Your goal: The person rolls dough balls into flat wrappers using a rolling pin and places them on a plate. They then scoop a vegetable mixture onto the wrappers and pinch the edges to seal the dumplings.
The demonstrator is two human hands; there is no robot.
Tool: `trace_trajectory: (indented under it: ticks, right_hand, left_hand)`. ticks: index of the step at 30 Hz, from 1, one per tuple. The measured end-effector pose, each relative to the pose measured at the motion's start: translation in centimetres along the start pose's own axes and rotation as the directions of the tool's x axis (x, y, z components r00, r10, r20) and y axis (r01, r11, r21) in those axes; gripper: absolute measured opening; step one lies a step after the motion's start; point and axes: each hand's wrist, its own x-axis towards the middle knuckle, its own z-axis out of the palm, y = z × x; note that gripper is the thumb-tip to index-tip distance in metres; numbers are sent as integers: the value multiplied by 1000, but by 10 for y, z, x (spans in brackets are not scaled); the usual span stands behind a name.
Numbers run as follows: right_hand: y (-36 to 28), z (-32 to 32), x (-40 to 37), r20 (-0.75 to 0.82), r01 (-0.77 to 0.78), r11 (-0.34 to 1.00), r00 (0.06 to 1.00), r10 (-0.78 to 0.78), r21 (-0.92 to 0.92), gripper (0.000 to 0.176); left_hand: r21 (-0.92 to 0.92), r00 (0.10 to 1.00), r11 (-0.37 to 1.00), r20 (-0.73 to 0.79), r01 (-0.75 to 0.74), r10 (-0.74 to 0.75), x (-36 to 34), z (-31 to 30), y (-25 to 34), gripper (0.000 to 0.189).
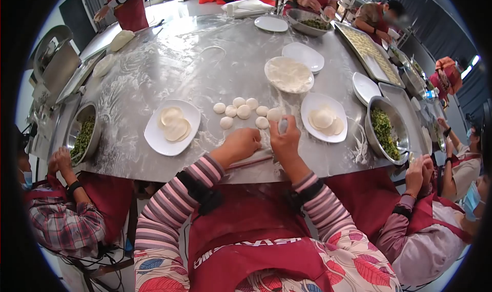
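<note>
Near the table's front edge, my left hand (242, 143) is closed round one end of a thin rolling pin (250, 162), which lies partly under it. To its right, my right hand (285, 138) is raised with thumb and index finger round a flat white dough round (274, 115). Several small dough pieces (239, 102) lie on the floured steel table just beyond my hands. On the left, a white plate (155, 138) holds flat wrappers (177, 126). Another plate (334, 135) with wrappers (324, 118) stands at the right of my right hand.
A bowl of flour (289, 75) stands beyond my hands beside an empty plate (303, 56). Bowls of green filling stand at left (84, 133) and right (385, 130). A long tray of dumplings (369, 53) lies at back right. People in red aprons work around the table.
</note>
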Motion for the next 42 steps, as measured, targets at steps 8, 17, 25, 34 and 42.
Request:
trace_trajectory:
  ticks: [8, 17, 25, 34, 42]
  right_hand:
    - [-1, -19, -26, -6, 60, 992, 998, -61, -110, 23]
    - [-1, -28, -32, 79, 113, 985, 992, -103, -129, 21]
    - [1, 14, 11, 22, 7, 1000, 1000, -6, -21, 19]
    - [1, 3, -1, 7, 22, 999, 1000, -21, -27, 22]
    - [-7, -33, -41, 14, -20, 996, 1000, 18, 86, 24]
  left_hand:
    - [-146, 986, 985, 154, 89, -66, -18, 2, -8, 15]
    - [-20, 984, 999, 174, -29, 32, -15, -10, -17, 15]
    - [0, 982, 997, 169, -79, 78, 3, -6, -15, 16]
    - [-26, 979, 998, 195, -62, 66, -3, -10, -13, 16]
    - [-119, 977, 992, 214, 47, -21, -19, -14, -15, 17]
